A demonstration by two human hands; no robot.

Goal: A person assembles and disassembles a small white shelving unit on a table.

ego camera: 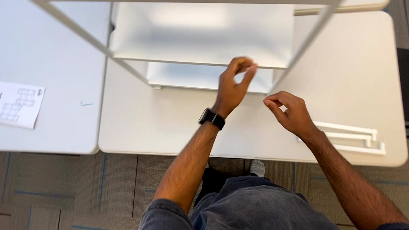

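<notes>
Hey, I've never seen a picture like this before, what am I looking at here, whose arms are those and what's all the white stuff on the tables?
There is one picture, taken by a camera worn on a person's head and looking straight down, so the two bare arms are that person's own. No machine is involved.

The left hand, with a black watch on its wrist, is raised with fingers pinched at the front edge of a white shelf unit that stands on a white table. The right hand hovers just beside it, fingers curled as if pinching something small; whether anything is between them is too small to tell.

Near the right wrist lie loose white bars. A second white table to the left carries a printed paper sheet. Dark chairs stand at both sides on a grey carpet floor.
</notes>
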